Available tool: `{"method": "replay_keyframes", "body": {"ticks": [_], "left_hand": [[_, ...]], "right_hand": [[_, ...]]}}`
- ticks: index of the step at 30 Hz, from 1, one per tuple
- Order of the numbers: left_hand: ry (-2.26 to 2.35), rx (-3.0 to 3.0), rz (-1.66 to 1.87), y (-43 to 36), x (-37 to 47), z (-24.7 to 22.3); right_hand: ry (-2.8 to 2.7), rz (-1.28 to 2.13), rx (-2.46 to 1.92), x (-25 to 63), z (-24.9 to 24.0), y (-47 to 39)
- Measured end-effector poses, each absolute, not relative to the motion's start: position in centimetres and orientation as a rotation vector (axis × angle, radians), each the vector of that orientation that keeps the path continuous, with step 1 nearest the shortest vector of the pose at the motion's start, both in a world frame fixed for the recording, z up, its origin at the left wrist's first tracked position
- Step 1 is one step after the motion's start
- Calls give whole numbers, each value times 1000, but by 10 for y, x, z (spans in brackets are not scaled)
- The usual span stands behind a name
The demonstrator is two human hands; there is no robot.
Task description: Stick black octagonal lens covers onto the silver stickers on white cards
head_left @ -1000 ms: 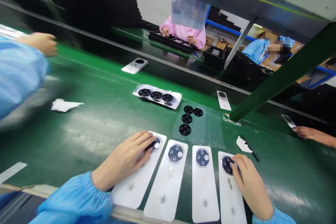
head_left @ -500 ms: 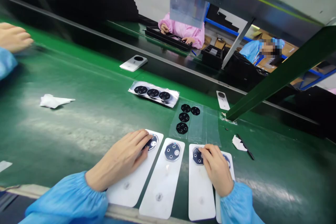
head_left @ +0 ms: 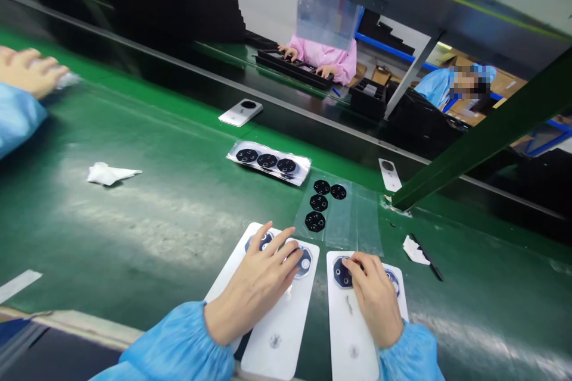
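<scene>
Several white phone-shaped panels lie side by side at the front edge of the green table, each with a dark octagonal disc near its top. My left hand (head_left: 259, 280) lies over the first panel (head_left: 227, 277) and the second panel (head_left: 274, 333), fingers spread, fingertips at the second panel's disc (head_left: 304, 262). Over the right pair, my right hand (head_left: 375, 297) has its fingers bent together at the disc (head_left: 342, 272) of the third panel (head_left: 351, 333). Whether they pinch anything is hidden. The fourth panel (head_left: 402, 300) is partly under that hand.
Black discs (head_left: 315, 221) lie on a clear sheet (head_left: 344, 220). Beyond are a bagged strip of discs (head_left: 268, 162) and two white panels (head_left: 241, 113). Crumpled tissue (head_left: 109, 174), a black pen (head_left: 426, 257) and a green post (head_left: 473, 137) stand out. Another person's hand (head_left: 33, 71) is far left.
My left hand has moved right, from the first panel's disc to the second's, and its fingers have spread. My right hand remains at the third panel's disc. The view has shifted slightly.
</scene>
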State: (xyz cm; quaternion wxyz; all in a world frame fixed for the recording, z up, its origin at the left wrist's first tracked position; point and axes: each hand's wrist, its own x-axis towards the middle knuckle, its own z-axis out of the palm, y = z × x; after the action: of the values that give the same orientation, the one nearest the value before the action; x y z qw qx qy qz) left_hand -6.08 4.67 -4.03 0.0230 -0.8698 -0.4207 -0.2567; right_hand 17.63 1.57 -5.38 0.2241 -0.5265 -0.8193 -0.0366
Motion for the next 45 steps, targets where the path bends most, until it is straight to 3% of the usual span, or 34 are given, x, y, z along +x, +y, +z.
{"method": "replay_keyframes", "body": {"ticks": [33,45], "left_hand": [[-1266,-2729,-774,45,-63,-45],[-1265,-2750,-563,26,-58,-38]], "right_hand": [[-2236,-211,-1623,161,-61,10],[-2144,157,-1736,211,-9,19]]}}
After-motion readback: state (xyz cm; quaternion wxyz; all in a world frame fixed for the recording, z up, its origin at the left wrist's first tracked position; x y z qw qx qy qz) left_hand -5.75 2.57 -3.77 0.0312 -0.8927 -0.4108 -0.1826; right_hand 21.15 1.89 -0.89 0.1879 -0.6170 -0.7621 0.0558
